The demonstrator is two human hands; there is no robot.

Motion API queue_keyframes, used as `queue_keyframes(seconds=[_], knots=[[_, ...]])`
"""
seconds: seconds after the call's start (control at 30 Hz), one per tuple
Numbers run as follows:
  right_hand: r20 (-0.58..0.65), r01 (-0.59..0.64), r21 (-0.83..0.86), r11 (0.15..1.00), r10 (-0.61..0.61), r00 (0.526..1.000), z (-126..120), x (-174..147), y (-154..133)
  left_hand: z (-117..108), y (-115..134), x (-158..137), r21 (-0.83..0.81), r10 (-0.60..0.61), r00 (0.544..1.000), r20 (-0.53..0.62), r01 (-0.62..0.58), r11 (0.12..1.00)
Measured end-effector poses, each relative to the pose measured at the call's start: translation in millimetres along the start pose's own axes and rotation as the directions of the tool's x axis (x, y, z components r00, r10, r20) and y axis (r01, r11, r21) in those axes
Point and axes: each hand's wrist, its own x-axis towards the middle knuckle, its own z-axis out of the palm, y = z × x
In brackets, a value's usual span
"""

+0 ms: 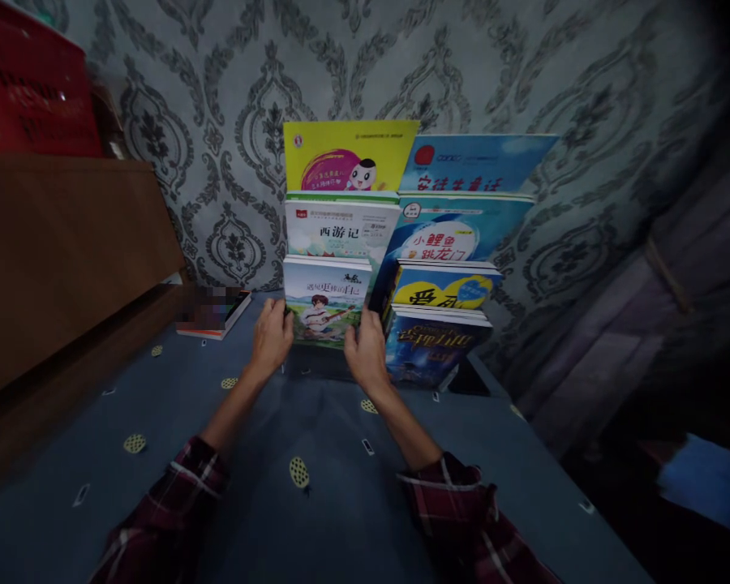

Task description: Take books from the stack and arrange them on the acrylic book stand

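My left hand (272,337) and my right hand (367,349) are closed on the lower left and right edges of a paperback book (327,296) whose cover shows a child with a guitar. It stands upright at the front of the left column of books. Behind it rise a pale book (334,227) and a taller yellow book (349,154). Beside my right hand is the right column: a dark blue book (431,349) in front, then a yellow and blue book (444,285), a blue book (456,231), and another blue book (480,158) at the back.
The books stand on a bed or table covered by a dark blue patterned cloth (243,487), against a damask-patterned wall (219,105). A few books (219,316) lie flat at the left, near a brown wooden cabinet (66,259) with a red box (33,85). A curtain (620,349) hangs at the right.
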Motion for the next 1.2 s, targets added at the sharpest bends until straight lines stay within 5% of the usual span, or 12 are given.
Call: queue_keyframes(seconds=[1.2], knots=[[0.065, 0.009, 0.044, 0.999, -0.012, 0.998, -15, -1, 0, -15, -6, 2, -0.159, 0.063, 0.996, 0.060, -0.053, 0.986]])
